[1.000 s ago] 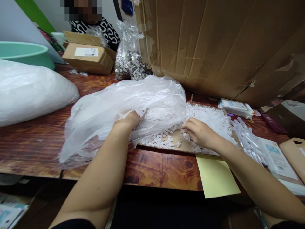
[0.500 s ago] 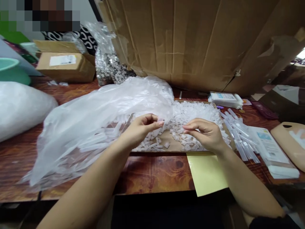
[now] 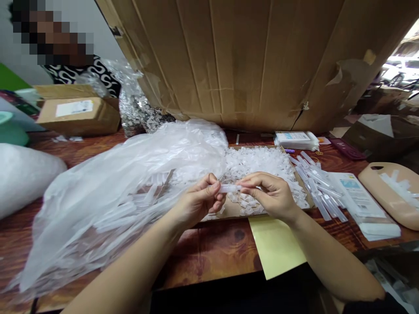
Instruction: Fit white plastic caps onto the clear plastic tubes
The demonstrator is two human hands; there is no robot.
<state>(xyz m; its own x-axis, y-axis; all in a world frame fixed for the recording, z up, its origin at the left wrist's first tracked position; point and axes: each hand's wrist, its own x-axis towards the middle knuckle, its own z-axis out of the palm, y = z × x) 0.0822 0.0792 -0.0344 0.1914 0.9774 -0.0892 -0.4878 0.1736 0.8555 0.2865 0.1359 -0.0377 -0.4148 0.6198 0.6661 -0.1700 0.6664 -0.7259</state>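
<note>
A short translucent plastic tube (image 3: 227, 188) spans the gap between my two hands. My left hand (image 3: 203, 198) is closed on its left end, thumb on top. The fingertips of my right hand (image 3: 266, 192) pinch its right end; whether they also hold a small separate piece is too small to tell. Both hands are over a shallow cardboard tray (image 3: 235, 213) heaped with small clear plastic pieces (image 3: 262, 163). A thin white plastic bag (image 3: 131, 168) covers the tray's left part, and long translucent strips (image 3: 122, 216) show through it.
Loose clear strips (image 3: 322, 187), a packet stack (image 3: 363, 205) and a beige board (image 3: 393, 187) lie right. Yellow paper (image 3: 276, 246) overhangs the front edge. A large cardboard box (image 3: 235, 65) stands behind. Back left are a small box (image 3: 78, 115) and a person in patterned clothing.
My hands have come together and the tube now bridges them; before, they were apart over the tray. The camera view has shifted, with the table scene lower and slightly further left.
</note>
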